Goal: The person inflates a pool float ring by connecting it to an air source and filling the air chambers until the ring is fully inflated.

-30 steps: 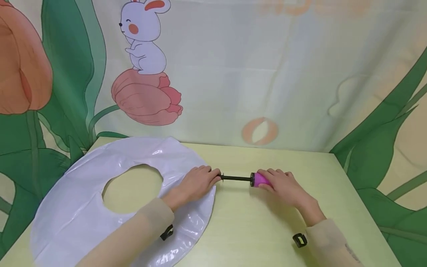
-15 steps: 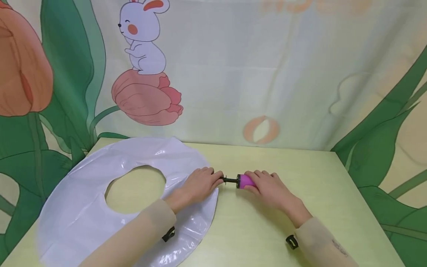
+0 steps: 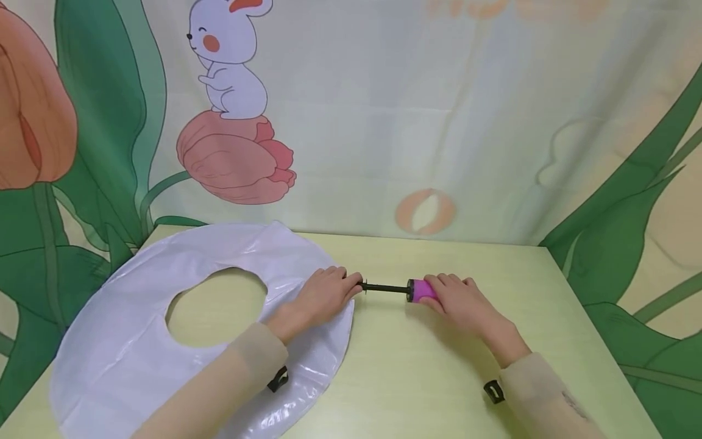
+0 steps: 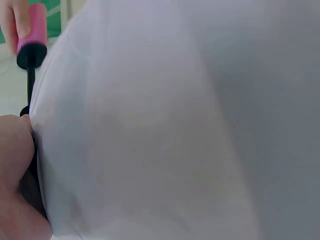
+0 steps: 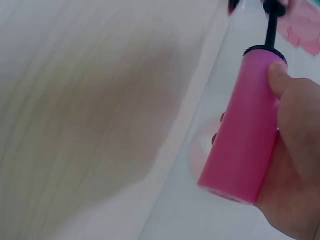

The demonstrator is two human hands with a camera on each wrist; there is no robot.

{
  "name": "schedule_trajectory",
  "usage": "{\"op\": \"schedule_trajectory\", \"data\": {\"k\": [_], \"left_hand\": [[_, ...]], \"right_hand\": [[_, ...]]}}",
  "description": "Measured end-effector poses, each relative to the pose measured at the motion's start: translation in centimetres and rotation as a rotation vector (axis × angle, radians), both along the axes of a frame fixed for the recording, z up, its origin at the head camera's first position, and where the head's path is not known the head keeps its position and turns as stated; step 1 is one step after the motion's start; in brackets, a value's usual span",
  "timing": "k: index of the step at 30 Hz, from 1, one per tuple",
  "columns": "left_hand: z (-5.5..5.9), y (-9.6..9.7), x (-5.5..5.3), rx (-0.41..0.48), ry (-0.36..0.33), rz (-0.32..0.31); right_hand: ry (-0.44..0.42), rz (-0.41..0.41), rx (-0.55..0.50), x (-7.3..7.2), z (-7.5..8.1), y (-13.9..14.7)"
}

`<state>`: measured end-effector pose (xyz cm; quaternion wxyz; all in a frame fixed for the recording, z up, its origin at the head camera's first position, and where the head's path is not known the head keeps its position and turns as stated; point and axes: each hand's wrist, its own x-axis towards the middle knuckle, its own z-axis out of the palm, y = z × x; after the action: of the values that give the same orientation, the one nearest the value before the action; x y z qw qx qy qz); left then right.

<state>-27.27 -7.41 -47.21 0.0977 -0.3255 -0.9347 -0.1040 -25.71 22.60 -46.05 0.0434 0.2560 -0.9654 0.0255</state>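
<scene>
My left hand pinches the black handle at the ring's three o'clock, my right hand grips the pump, and the ring looks part-full, needing more air.

The right hand grips a purple pump, whose black rod reaches across to the left hand, which seems to hold the rod's far end, mostly hidden there. That hand lies over the right edge of a pale ring on a yellowish table, before a backdrop printed with a white rabbit on a tulip.
</scene>
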Motion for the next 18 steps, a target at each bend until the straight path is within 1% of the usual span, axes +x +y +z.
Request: {"op": "schedule_trajectory", "data": {"k": [3,5,7,9,13,15,18], "left_hand": [[0.5,1.0,0.4,0.007,-0.008,-0.021],[0.7,1.7,0.6,0.001,-0.011,-0.026],[0.8,2.0,0.7,-0.005,-0.014,-0.020],[0.7,1.9,0.8,-0.016,-0.021,-0.017],[0.3,1.0,0.5,-0.006,-0.028,-0.033],[0.1,0.4,0.3,0.006,-0.028,-0.042],[0.0,-0.5,0.1,0.016,-0.035,-0.046]], "right_hand": [[0.003,0.037,0.014,0.1,0.3,-2.5],[0.014,0.053,0.027,0.3,0.7,-3.6],[0.021,0.042,0.038,0.5,0.9,-4.2],[0.012,0.036,0.037,0.6,1.0,-4.4],[-0.028,0.034,-0.019,0.6,0.7,-3.3],[-0.050,0.034,-0.050,0.5,0.5,-2.3],[-0.075,0.012,-0.075,0.5,0.3,-0.5]]}}
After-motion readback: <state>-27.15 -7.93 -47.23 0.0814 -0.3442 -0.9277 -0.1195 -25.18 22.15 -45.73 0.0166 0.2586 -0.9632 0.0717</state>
